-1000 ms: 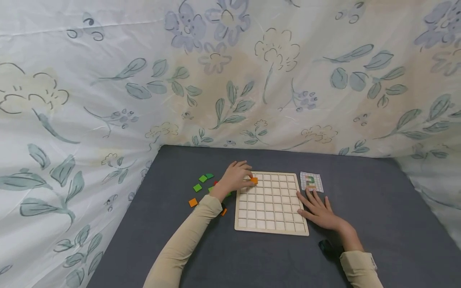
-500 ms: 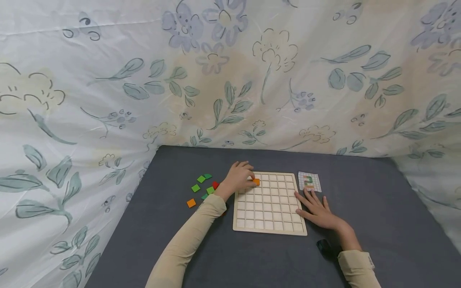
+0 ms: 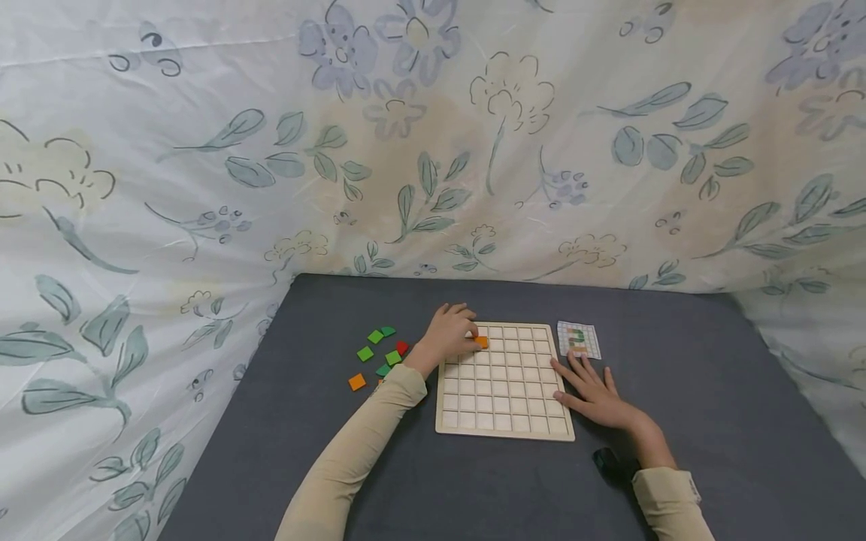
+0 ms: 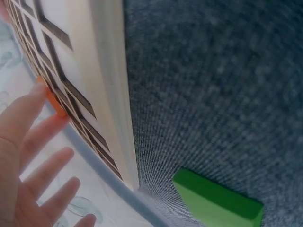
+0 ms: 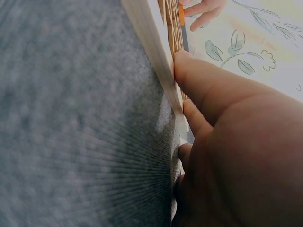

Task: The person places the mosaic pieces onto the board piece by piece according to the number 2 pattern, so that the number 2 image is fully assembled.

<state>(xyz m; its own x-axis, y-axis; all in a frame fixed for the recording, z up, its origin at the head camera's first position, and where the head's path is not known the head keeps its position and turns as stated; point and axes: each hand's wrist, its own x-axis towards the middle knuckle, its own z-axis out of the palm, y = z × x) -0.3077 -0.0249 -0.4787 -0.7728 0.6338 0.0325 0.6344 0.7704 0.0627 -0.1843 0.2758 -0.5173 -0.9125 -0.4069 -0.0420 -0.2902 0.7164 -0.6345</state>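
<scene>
A pale wooden grid board [image 3: 504,379] lies on the dark tabletop. At its upper left, my left hand [image 3: 448,332] pinches a small orange square tile [image 3: 482,342] between thumb and index finger. That orange tile [image 4: 56,101] sits at the grid in the left wrist view, the other fingers spread apart from it. My right hand [image 3: 597,394] lies spread with straight fingers, its thumb and a fingertip touching the board's right edge. In the right wrist view its thumb [image 5: 201,78] presses on the board's rim [image 5: 158,52].
Left of the board lie several loose tiles: green squares [image 3: 365,354], a red tile [image 3: 402,348] and an orange square [image 3: 357,382]. A small printed card [image 3: 578,340] with a coloured pattern sits beyond my right fingertips. A floral curtain [image 3: 433,150] hangs behind the table.
My left hand has shifted slightly right over the board with the orange tile between its fingers. My right hand stays at the board's edge. The head view has swung a little.
</scene>
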